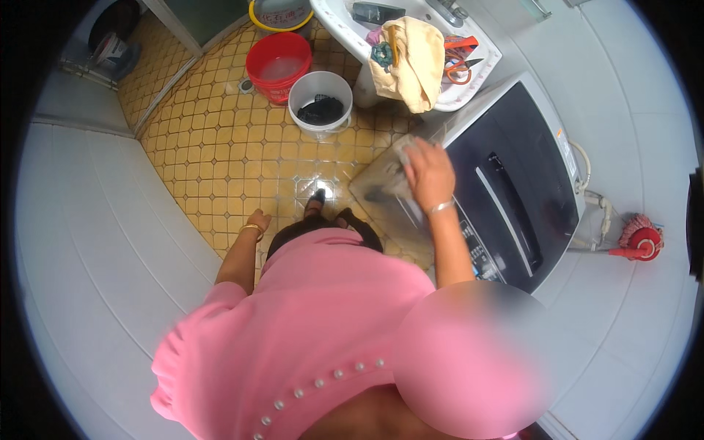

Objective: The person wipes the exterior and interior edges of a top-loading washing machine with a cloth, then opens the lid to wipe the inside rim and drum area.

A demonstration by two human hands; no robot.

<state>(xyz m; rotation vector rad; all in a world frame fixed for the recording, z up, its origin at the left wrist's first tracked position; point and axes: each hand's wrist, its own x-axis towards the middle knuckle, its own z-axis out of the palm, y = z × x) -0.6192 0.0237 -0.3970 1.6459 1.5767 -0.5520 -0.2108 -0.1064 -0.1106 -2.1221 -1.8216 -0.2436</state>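
My right hand [432, 173], with a silver bracelet at the wrist, is held against the side of a top-loading washing machine [495, 187]. Under its fingers is a pale greyish cloth [406, 149], partly hidden and blurred. The machine's side panel [385, 192] is shiny and reflects the floor; its dark lid is down. My left hand [258, 221], with a gold bangle, hangs by my left side over the tiled floor, its fingers partly curled. Whether anything is inside it is too small to tell.
Ahead stand a white bucket [320, 129] with dark cloth inside, a red bucket [278, 66] and a yellow-rimmed basin [281, 25]. A washbasin [335, 22] holds a cream towel [412, 60] and orange-handled scissors [459, 71]. A red mop [641, 242] stands behind the machine.
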